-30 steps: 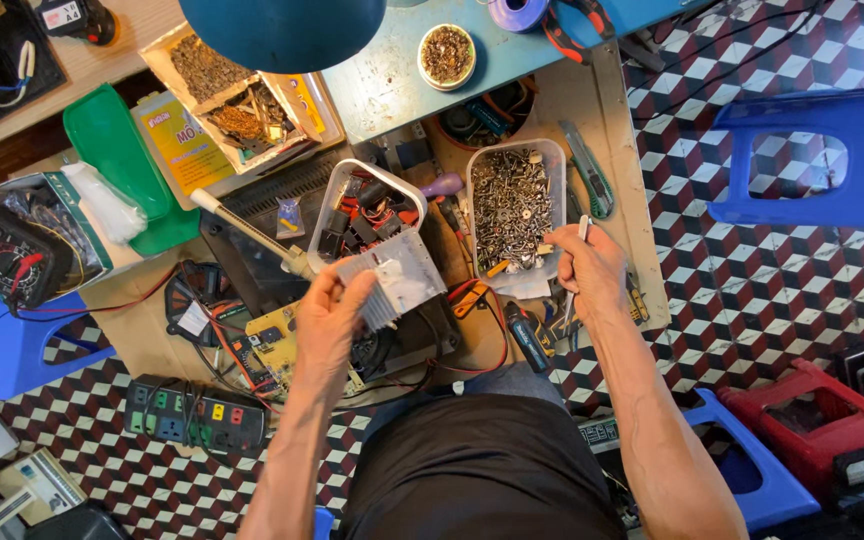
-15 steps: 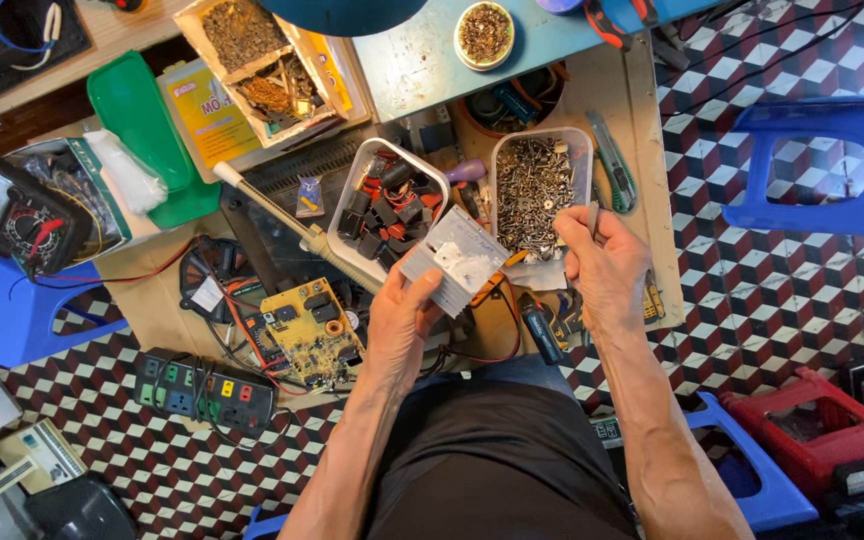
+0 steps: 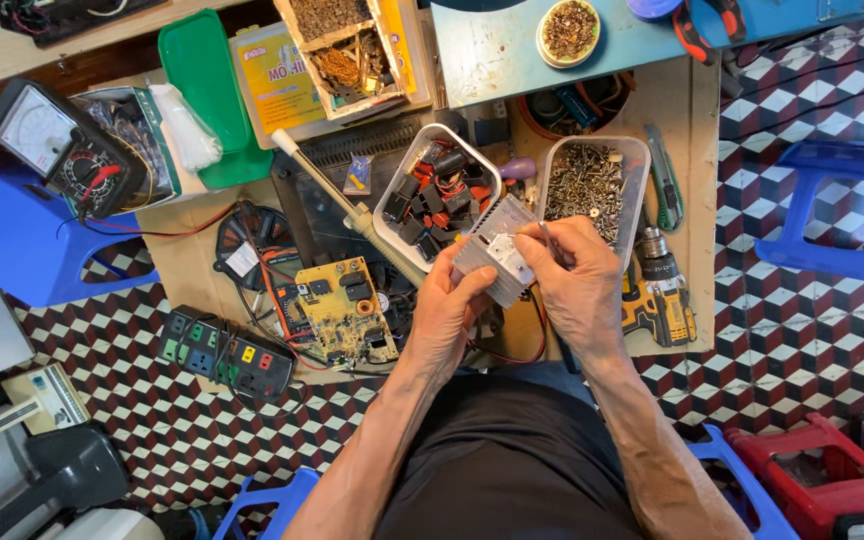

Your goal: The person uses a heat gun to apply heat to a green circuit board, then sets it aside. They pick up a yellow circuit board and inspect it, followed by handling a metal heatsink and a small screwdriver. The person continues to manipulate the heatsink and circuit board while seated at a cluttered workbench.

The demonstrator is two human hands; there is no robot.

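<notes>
both hands (image 3: 517, 290) have closed together on the metal box (image 3: 497, 262), now raised; light, stiff, held at its edges.

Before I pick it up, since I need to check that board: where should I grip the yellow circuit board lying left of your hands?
Probably by the bare edges of the yellow circuit board, coming from its lower left side. It lies flat with parts standing on top, and red wires run along its upper left edge. The left hand and right hand crowd its right.
</notes>
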